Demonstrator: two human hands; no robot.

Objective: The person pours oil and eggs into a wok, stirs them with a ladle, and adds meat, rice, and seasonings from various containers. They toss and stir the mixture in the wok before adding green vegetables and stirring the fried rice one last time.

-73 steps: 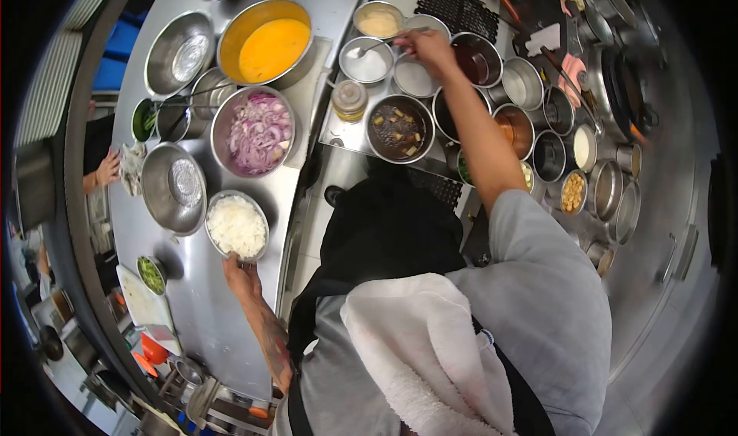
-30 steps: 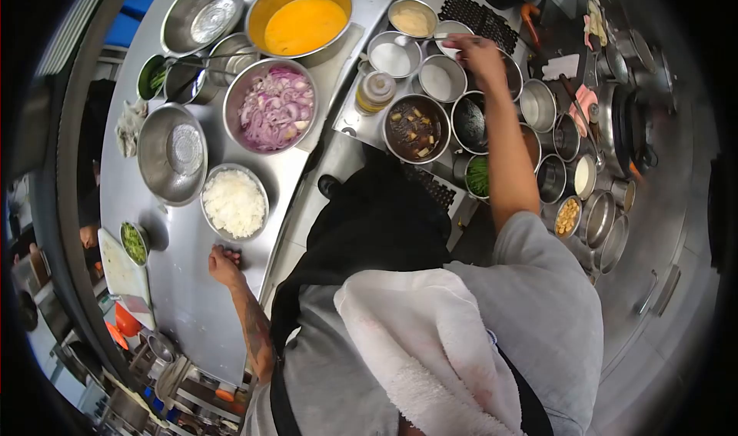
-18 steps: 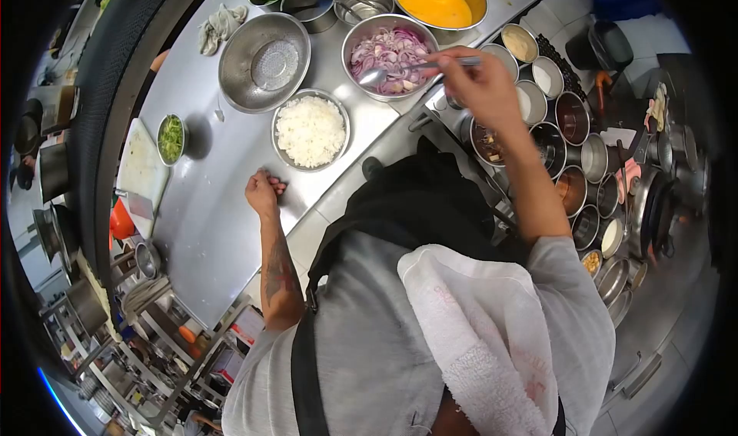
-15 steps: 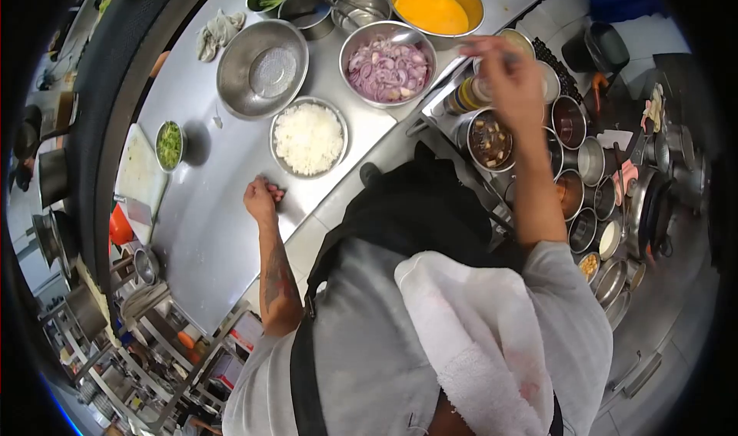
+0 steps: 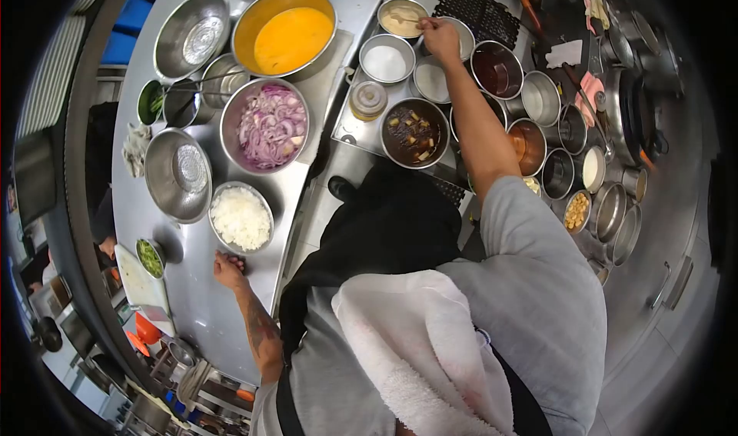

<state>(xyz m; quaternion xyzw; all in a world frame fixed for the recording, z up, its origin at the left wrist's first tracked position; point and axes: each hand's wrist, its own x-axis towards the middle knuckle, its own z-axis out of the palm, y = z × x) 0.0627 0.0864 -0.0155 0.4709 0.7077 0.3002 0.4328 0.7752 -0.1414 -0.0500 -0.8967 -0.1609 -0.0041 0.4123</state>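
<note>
My right hand [image 5: 440, 39] reaches to the rim of a metal tin of beige powder [image 5: 401, 19], its fingers pinched together at the tin's right edge. Whatever sits between those fingertips is too small to make out. On the steel table, my left hand [image 5: 229, 271] rests with curled fingers just below a bowl of white chopped food [image 5: 241, 218]; what it holds, if anything, is hidden. Near the right hand stand a tin of white powder [image 5: 387, 61], another light-coloured tin [image 5: 453, 36] and a pot of dark liquid with chunks [image 5: 415, 133].
Sliced purple onions [image 5: 269, 127] fill a bowl beside a larger bowl of orange-yellow liquid [image 5: 292, 40]. Steel bowls [image 5: 178, 176] and a cup of chopped greens [image 5: 150, 258] stand further left. Several pots [image 5: 542, 98] crowd the right side. A lidded jar [image 5: 368, 101] stands near the counter edge.
The view has turned towards the right-hand counter. My right hand has moved from above the tins to the beige powder tin's rim. My left hand stays by the white food bowl.
</note>
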